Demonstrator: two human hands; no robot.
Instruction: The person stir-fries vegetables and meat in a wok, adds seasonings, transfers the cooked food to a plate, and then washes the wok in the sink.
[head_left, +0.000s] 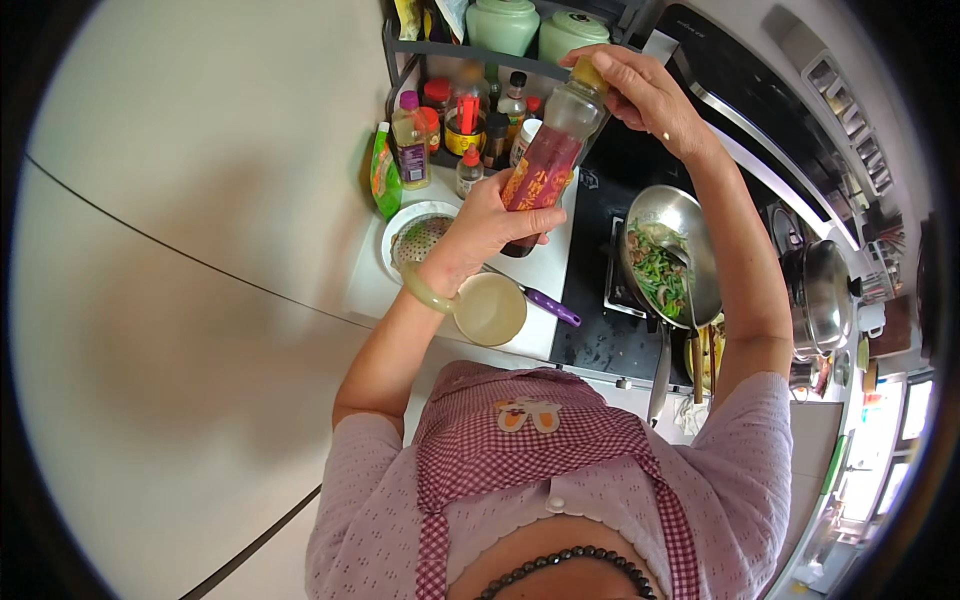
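My left hand (487, 229) grips the lower part of a clear bottle (551, 154) with a red label and dark liquid low inside it. The bottle leans, its top toward the upper right. On its yellow cap (589, 73) rest the thumb and fingers of my right hand (637, 90). To the right, a steel wok (671, 206) stands over the gas burner, holding chopped green vegetables with bits of meat (660, 274). A spatula (679, 255) lies in the wok. Below my left wrist is a cream bowl (491, 309).
A perforated skimmer (421, 238) with a purple handle (553, 307) lies over a white bowl (391, 229). Several seasoning bottles crowd the rack (480, 49), under green jars (502, 26). A lidded steel pot (821, 300) stands right of my right arm. The wok handle (661, 375) juts toward me.
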